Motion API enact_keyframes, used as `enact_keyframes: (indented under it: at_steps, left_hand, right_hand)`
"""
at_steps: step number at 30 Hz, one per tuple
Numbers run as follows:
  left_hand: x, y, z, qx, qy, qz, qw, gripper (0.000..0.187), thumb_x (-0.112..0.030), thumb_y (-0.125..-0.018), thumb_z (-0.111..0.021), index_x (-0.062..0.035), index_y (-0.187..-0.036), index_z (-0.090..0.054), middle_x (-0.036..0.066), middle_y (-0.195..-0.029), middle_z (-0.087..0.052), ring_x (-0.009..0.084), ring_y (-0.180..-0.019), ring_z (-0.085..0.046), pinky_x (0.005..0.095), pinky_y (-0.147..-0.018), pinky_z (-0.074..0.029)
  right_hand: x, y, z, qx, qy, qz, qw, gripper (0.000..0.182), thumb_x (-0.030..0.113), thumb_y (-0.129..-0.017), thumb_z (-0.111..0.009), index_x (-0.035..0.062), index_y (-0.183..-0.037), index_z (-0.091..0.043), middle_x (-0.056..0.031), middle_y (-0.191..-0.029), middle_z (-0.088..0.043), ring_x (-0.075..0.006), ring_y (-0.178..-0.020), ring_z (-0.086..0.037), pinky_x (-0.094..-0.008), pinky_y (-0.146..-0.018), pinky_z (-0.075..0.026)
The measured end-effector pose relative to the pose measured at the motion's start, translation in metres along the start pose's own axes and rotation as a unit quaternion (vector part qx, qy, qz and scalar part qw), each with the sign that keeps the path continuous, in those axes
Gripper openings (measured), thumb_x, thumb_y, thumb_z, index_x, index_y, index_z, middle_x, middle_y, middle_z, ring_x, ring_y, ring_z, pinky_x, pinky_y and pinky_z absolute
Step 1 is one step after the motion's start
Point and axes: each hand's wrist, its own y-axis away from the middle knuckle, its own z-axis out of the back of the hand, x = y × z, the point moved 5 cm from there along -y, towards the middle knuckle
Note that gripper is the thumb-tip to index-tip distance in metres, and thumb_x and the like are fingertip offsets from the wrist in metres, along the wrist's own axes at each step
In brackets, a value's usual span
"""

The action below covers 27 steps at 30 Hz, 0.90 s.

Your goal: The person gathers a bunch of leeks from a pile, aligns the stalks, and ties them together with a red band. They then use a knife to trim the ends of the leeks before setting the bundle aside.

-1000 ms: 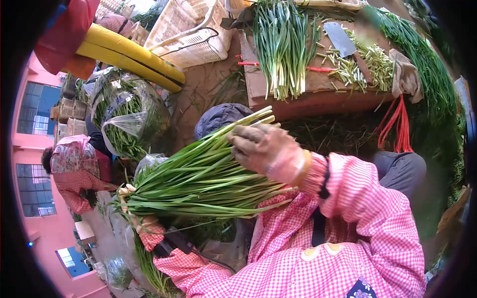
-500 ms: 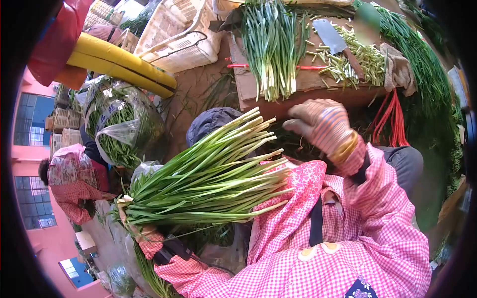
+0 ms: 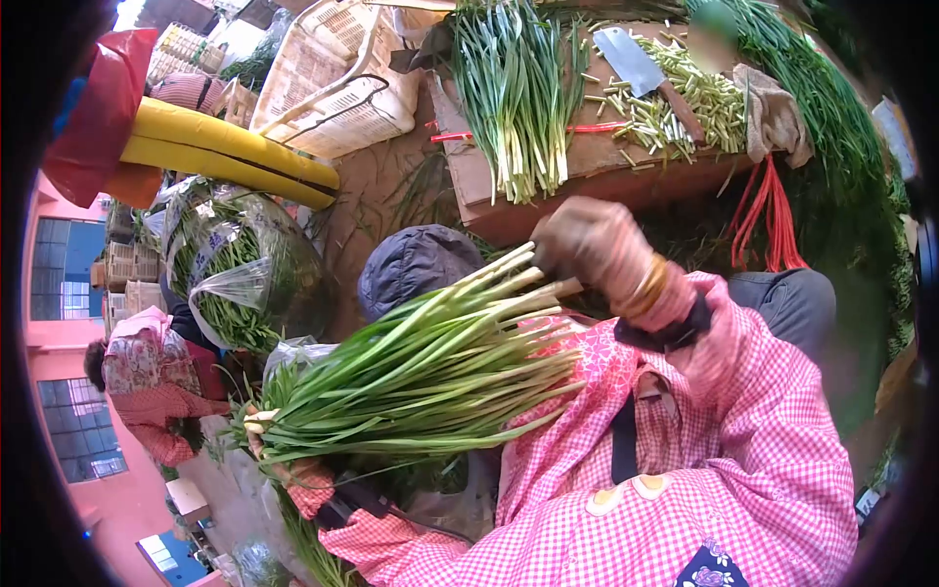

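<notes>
My left hand (image 3: 279, 452) is closed around the leafy end of a large bunch of garlic chives (image 3: 411, 367). The bunch lies across my lap, its pale stem ends fanned toward the right. At the upper stem tips is my right hand (image 3: 597, 240), in a striped knit glove. Motion blurs its fingers, so whether they grip any stems cannot be made out. Beyond it, a second bunch of chives (image 3: 514, 117) rests on a low board (image 3: 479, 186) over a red tie (image 3: 602, 128). A cleaver (image 3: 631, 64) lies there among cut stem pieces (image 3: 719, 103).
A cloth (image 3: 776, 112) and red ties (image 3: 768, 225) hang at the board's right edge, beside more greens (image 3: 812, 98). A plastic crate (image 3: 342, 88), a yellow padded roll (image 3: 230, 147) and bagged greens (image 3: 230, 274) stand left. Another person (image 3: 156, 377) bends over at far left.
My right hand has moved left and down to the stem tips. The bunch in my left hand has shifted slightly, and the whole view has moved a little.
</notes>
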Motion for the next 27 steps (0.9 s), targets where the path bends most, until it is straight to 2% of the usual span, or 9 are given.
enact_keyframes:
  at_steps: [5, 7, 9, 12, 16, 21, 23, 25, 27]
  left_hand:
    - [0.021, -0.007, -0.021, 0.078, -0.144, -0.067, 0.984, 0.021, -0.020, -0.091, -0.050, -0.0040, -0.103, -0.057, 0.008, -0.094, -0.061, 0.0174, -0.085, -0.058, 0.0292, -0.081, -0.047]
    - [0.016, -0.002, -0.018, 0.068, -0.171, -0.106, 0.977, 0.023, -0.023, -0.091, -0.051, -0.0059, -0.103, -0.059, 0.005, -0.093, -0.061, 0.0165, -0.085, -0.058, 0.0316, -0.082, -0.046]
    - [0.011, -0.001, -0.015, 0.055, -0.226, -0.113, 0.966, 0.024, -0.024, -0.090, -0.052, -0.0064, -0.103, -0.060, 0.004, -0.092, -0.061, 0.0158, -0.084, -0.058, 0.0339, -0.081, -0.046]
    - [-0.003, 0.001, -0.014, 0.033, -0.221, -0.093, 0.970, 0.024, -0.026, -0.089, -0.053, -0.0053, -0.098, -0.062, 0.003, -0.091, -0.062, 0.0142, -0.084, -0.058, 0.0342, -0.080, -0.047]
    - [0.024, -0.005, -0.026, 0.032, -0.078, -0.042, 0.996, 0.020, -0.022, -0.088, -0.051, -0.0049, -0.083, -0.060, 0.002, -0.083, -0.058, 0.0120, -0.076, -0.057, 0.0284, -0.077, -0.046]
    - [-0.001, -0.013, -0.018, 0.102, -0.326, -0.158, 0.926, 0.014, -0.010, -0.086, -0.046, -0.0061, -0.074, -0.052, 0.001, -0.072, -0.051, 0.0102, -0.071, -0.051, 0.0232, -0.078, -0.042]
    - [0.026, -0.001, -0.040, -0.021, -0.779, -0.471, 0.413, 0.015, -0.010, -0.090, -0.044, -0.0064, -0.078, -0.053, -0.001, -0.073, -0.054, 0.0081, -0.070, -0.052, 0.0250, -0.082, -0.046]
    - [-0.005, 0.002, -0.029, -0.050, -0.502, -0.419, 0.755, 0.013, -0.010, -0.089, -0.044, -0.0055, -0.080, -0.052, 0.000, -0.074, -0.054, 0.0090, -0.070, -0.052, 0.0261, -0.083, -0.045]
    - [-0.021, 0.010, -0.025, -0.001, -0.478, -0.383, 0.790, 0.014, -0.013, -0.089, -0.043, -0.0045, -0.081, -0.052, 0.003, -0.076, -0.055, 0.0126, -0.072, -0.053, 0.0287, -0.083, -0.044]
  right_hand:
    - [-0.043, 0.038, 0.011, 0.007, -0.298, -0.502, 0.812, 0.020, 0.026, -0.075, -0.068, 0.0067, -0.076, -0.062, -0.0086, -0.066, -0.057, -0.0200, -0.055, -0.053, -0.0280, -0.047, -0.039]
    - [-0.001, 0.002, 0.023, 0.043, -0.032, -0.062, 0.997, 0.026, 0.034, -0.073, -0.067, 0.0091, -0.078, -0.061, -0.0060, -0.063, -0.054, -0.0225, -0.058, -0.053, -0.0320, -0.048, -0.040]
    - [0.034, -0.006, 0.004, 0.091, 0.139, 0.080, 0.983, 0.030, 0.039, -0.072, -0.066, 0.0101, -0.077, -0.062, -0.0057, -0.061, -0.054, -0.0254, -0.060, -0.054, -0.0365, -0.051, -0.041]
    - [0.025, 0.000, -0.062, 0.387, 0.209, -0.125, 0.890, 0.026, 0.039, -0.073, -0.063, 0.0134, -0.065, -0.065, -0.0073, -0.067, -0.062, -0.0246, -0.064, -0.062, -0.0366, -0.056, -0.048]
    - [0.077, 0.008, -0.041, 0.573, 0.171, -0.022, 0.801, 0.009, 0.020, -0.068, -0.062, 0.0140, -0.072, -0.068, -0.0067, -0.072, -0.066, -0.0220, -0.067, -0.065, -0.0356, -0.058, -0.052]
    - [0.010, 0.031, -0.027, 0.481, 0.193, -0.043, 0.854, 0.024, 0.036, -0.079, -0.055, 0.0157, -0.076, -0.067, -0.0057, -0.075, -0.065, -0.0257, -0.075, -0.064, -0.0378, -0.062, -0.051]
    - [0.015, 0.042, -0.025, 0.520, 0.207, -0.044, 0.827, 0.021, 0.034, -0.079, -0.054, 0.0181, -0.076, -0.068, -0.0047, -0.075, -0.065, -0.0256, -0.076, -0.064, -0.0385, -0.061, -0.051]
    - [-0.037, 0.073, -0.016, 0.537, 0.275, -0.109, 0.790, 0.019, 0.031, -0.079, -0.053, 0.0192, -0.078, -0.068, -0.0039, -0.075, -0.065, -0.0255, -0.077, -0.064, -0.0391, -0.062, -0.050]
    - [-0.062, 0.073, 0.014, 0.467, 0.322, -0.195, 0.800, 0.024, 0.032, -0.080, -0.053, 0.0145, -0.089, -0.067, -0.0078, -0.083, -0.065, -0.0264, -0.079, -0.063, -0.0383, -0.067, -0.049]
